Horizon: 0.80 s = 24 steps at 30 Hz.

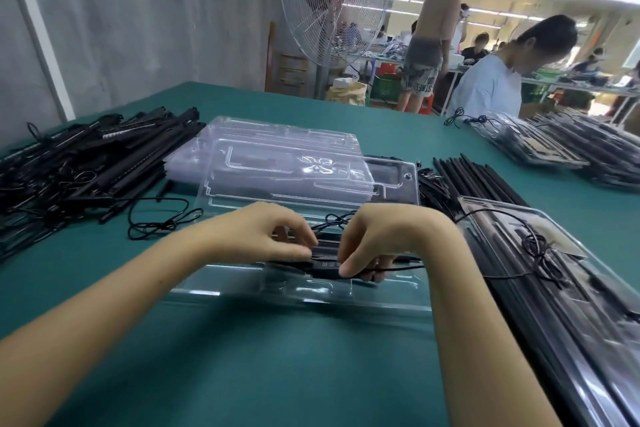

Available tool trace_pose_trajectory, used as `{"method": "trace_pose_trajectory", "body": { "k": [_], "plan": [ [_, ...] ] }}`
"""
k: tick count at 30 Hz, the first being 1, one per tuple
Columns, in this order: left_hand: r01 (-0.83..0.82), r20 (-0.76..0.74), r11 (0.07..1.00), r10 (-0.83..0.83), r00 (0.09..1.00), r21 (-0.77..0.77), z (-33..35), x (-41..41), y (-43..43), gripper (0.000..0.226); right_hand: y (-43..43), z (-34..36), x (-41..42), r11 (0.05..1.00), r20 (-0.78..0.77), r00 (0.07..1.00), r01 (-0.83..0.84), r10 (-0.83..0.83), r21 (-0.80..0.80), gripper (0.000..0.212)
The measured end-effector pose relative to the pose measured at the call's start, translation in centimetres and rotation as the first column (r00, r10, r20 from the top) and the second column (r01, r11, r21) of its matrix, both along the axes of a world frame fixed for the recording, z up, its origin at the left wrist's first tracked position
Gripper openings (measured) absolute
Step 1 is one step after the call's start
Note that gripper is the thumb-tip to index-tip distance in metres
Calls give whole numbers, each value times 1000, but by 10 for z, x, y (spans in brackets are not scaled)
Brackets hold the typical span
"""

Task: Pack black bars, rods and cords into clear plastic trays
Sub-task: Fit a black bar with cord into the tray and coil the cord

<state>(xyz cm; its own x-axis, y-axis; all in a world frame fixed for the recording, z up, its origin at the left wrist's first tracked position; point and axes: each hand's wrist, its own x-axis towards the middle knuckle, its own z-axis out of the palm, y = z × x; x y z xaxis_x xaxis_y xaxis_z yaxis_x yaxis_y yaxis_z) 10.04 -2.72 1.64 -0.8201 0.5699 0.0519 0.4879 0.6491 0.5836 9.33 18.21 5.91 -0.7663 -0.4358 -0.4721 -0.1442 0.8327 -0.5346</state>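
left hand (263, 236), right hand (377, 239) low over clear tray (398, 291) on green table (277, 374). both pinch black bar (327, 266) above tray, fingertips curled round it. bar ends hidden under hands. cord (337, 218) loops between wrists. right fingertips partly out of sight beneath bar. packed trays (571, 288) cut off at right. tangled bar pile (79, 163) cut off at left.

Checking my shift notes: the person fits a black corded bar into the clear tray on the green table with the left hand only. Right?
Not the left only. The head view shows both the left hand and the right hand pinching the black corded bar as it goes into the clear tray on the green table.
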Motion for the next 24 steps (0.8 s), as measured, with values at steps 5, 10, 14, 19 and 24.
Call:
{"method": "trace_pose_trajectory", "body": {
  "k": [5,10,14,19,24],
  "plan": [
    [26,-85,997,-32,996,-75,-21,5,-3,21,-16,-18,-2,998,33,998,-56,55,24,17],
    [-21,-164,999,14,986,-44,-35,7,-5,20,-33,-28,0,993,20,998,-54,53,101,27],
    [-76,-177,997,77,981,14,-33,8,-6,21,-37,-24,3,1000,23,1000,-1,1,-1,27],
    [-373,282,820,269,921,435,-24,14,4,32,-44,-12,11,808,125,968,249,-216,-534,34],
    [-521,641,556,-28,767,647,1,21,6,25,-62,-7,13,607,16,917,278,-400,-745,43]
  ]
}}
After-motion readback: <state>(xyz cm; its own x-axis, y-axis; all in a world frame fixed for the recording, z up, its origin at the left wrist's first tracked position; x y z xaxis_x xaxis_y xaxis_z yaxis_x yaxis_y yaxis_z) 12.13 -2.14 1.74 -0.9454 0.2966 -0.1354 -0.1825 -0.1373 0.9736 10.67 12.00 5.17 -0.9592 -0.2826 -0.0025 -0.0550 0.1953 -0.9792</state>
